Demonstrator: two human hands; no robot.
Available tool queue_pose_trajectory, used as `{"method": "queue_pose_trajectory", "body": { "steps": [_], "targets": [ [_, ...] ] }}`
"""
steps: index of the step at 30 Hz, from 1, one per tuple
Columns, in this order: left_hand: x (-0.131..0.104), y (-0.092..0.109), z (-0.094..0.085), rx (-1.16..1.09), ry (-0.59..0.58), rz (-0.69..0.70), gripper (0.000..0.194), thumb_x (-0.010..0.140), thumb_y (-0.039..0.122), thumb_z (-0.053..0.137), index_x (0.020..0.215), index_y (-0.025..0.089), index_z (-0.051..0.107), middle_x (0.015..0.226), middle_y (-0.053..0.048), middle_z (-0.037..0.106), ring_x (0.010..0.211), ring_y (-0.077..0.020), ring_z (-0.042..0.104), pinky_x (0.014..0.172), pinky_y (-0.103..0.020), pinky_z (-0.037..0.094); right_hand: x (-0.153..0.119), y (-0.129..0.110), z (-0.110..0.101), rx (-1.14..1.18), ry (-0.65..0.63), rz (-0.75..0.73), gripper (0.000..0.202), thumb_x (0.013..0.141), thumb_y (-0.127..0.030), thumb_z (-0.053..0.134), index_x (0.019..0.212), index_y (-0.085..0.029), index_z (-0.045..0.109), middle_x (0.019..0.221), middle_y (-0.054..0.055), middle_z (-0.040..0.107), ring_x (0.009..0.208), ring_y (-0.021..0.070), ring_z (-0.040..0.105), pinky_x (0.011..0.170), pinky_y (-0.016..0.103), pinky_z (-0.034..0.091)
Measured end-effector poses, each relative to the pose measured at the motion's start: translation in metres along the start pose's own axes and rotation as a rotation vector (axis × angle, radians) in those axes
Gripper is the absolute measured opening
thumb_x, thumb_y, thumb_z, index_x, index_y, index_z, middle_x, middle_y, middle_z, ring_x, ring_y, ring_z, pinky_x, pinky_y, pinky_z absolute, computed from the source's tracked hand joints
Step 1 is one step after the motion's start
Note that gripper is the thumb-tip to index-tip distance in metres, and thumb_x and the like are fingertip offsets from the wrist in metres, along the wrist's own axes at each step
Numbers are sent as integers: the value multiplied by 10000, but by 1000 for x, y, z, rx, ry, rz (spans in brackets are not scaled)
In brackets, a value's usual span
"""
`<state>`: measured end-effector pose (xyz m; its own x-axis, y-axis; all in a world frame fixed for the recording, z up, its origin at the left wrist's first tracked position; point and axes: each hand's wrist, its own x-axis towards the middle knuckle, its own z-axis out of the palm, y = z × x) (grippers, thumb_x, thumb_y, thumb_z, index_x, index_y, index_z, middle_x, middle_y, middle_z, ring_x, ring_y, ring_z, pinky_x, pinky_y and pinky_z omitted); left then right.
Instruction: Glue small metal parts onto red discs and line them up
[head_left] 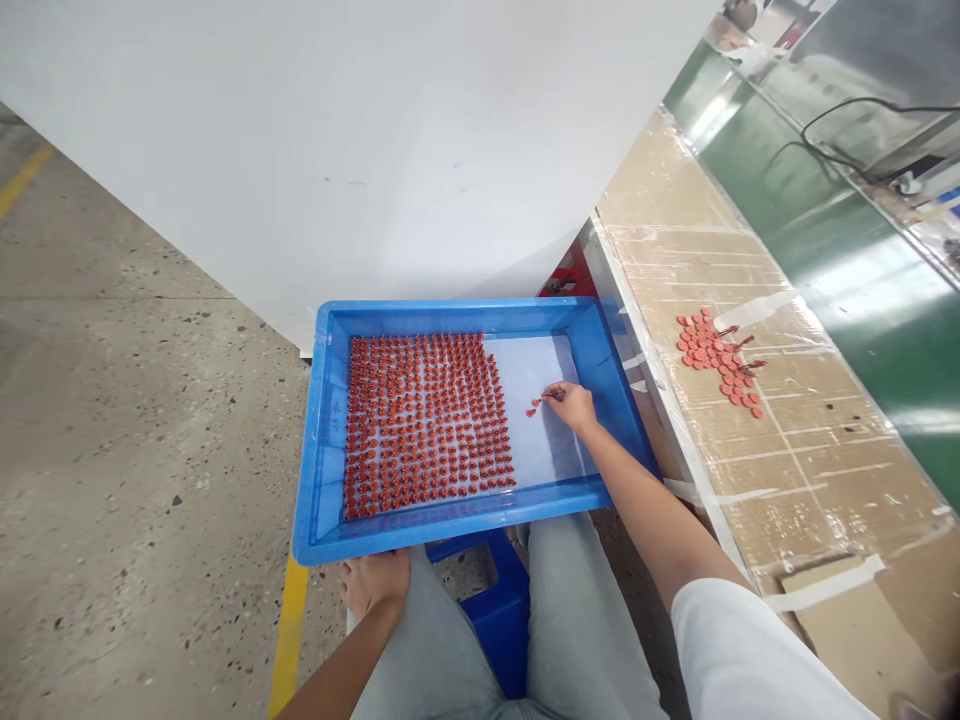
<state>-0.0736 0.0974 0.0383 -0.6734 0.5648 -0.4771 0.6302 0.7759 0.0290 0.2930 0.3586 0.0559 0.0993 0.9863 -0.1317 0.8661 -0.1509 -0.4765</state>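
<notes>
A shallow blue tray [450,535] lies across in front of me, above my knees. Rows of small red disc-shaped parts [427,420] stand close together on its left and middle, over a white sheet [536,455]. My right hand [574,403] is inside the tray at the right, its fingers pinched on small red parts with thin dark stems. Just left of the fingertips, a couple of loose red parts [532,408] lie on the sheet. My left hand [380,580] is at the tray's lower left edge, by my knee; its fingers are partly hidden.
On the right, a cardboard-covered bench [795,470] carries a loose pile of red discs [701,342], some with stems. A white panel [360,150] rises beyond the tray. Between my legs is a blue stool [499,610]. A yellow line [289,630] marks the speckled floor.
</notes>
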Motion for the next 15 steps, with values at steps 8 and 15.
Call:
{"method": "queue_pose_trajectory", "body": {
  "steps": [8, 15],
  "targets": [
    [0, -2, 2, -17, -5, -17, 702, 792, 562, 430, 1285, 64, 471, 1290, -269, 523, 1226, -408, 461, 980, -520, 391, 49, -25, -2, -67, -26, -45, 236, 721, -233, 690, 956, -211, 705, 905, 43, 747, 822, 173, 696, 805, 286, 529],
    [4, -8, 9, -34, -7, -22, 748, 800, 552, 430, 1389, 96, 359, 1375, -243, 472, 1265, -393, 438, 990, -501, 396, 92, -56, 6, -78, -108, -171, 321, 703, -144, 667, 1020, -189, 698, 942, 58, 745, 878, 200, 697, 856, 317, 521]
  ]
}}
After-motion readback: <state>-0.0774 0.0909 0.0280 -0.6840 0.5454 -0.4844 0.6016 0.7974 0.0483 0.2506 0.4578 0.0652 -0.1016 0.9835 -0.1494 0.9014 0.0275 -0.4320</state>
